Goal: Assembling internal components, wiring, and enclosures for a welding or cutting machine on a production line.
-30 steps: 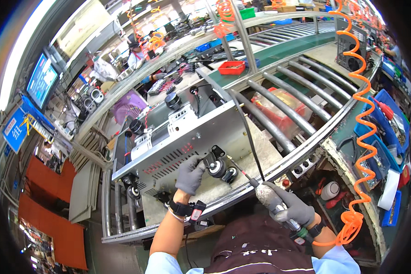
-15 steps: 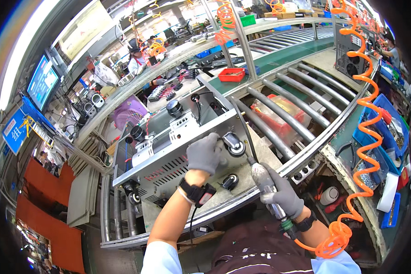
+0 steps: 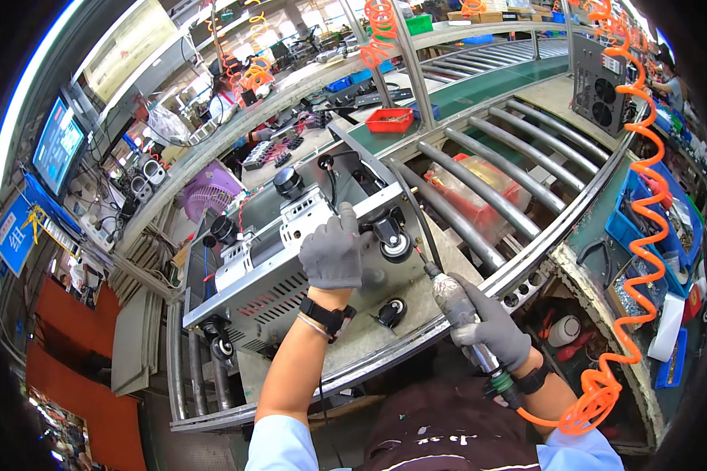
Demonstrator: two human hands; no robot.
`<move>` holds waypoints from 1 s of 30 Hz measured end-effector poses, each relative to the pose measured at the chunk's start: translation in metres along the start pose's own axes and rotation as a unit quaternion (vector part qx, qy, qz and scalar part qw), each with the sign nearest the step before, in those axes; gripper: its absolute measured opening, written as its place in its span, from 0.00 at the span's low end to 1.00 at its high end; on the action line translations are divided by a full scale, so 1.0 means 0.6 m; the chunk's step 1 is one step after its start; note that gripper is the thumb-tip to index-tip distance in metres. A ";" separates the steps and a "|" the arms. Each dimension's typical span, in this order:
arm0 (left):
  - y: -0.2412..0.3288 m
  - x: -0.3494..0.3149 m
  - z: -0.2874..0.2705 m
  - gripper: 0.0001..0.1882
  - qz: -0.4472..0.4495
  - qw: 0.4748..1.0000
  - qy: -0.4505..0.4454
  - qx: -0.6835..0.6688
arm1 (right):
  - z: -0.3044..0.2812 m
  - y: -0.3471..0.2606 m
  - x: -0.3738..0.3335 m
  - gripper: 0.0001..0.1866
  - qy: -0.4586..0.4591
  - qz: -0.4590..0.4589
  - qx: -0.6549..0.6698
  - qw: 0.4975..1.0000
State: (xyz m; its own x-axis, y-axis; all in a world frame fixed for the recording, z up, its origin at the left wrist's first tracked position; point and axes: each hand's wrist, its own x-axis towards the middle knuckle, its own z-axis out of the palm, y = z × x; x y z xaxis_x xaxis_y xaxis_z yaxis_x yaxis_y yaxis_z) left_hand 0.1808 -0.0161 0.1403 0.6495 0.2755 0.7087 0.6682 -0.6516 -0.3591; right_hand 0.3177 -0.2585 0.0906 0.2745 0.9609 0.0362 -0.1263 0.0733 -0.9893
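Note:
A grey sheet-metal machine housing (image 3: 271,302) with vent slots lies on the line in front of me, its inner parts uncovered. My left hand (image 3: 331,253), in a grey glove, is closed at the housing's upper edge, one finger reaching over the rim. Just right of it a black-and-silver caster wheel (image 3: 393,239) is mounted at the housing's corner. A second caster (image 3: 391,312) is lower on the near side, and a third (image 3: 222,345) at the left corner. My gloved right hand (image 3: 495,330) is wrapped round an air screwdriver (image 3: 454,302), whose bit points toward the corner caster.
An orange coiled air hose (image 3: 640,259) runs from the screwdriver up the right side. Steel rollers (image 3: 491,184) continue to the far right. Blue bins (image 3: 660,228) with hardware stand at right, a red tray (image 3: 389,120) behind the housing. A monitor (image 3: 59,145) hangs at left.
My left hand has moved up from beside the corner caster to the housing's rim. The caster is turned differently. The screwdriver stays in my right hand, its bit slightly lower beside the caster.

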 end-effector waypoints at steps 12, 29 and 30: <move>-0.003 0.012 -0.004 0.27 -0.027 0.998 -0.053 -0.026 | 0.003 -0.016 0.003 0.54 -0.012 0.062 0.104 0.993; -0.007 0.038 -0.010 0.19 -0.023 0.987 -0.152 0.044 | 0.011 -0.056 0.002 0.43 -0.041 0.108 0.135 0.984; -0.005 0.038 -0.012 0.19 -0.021 0.988 -0.147 0.037 | 0.009 -0.054 0.004 0.42 -0.047 0.107 0.145 0.982</move>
State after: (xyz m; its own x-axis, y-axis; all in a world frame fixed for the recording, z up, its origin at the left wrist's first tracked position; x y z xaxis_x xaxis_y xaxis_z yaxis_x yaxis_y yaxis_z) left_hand 0.1909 -0.0128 0.1623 0.6909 0.5011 0.5211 0.7141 -0.5854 -0.3839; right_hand 0.3170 -0.2571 0.1234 0.1243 0.9820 -0.1423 -0.4424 -0.0735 -0.8938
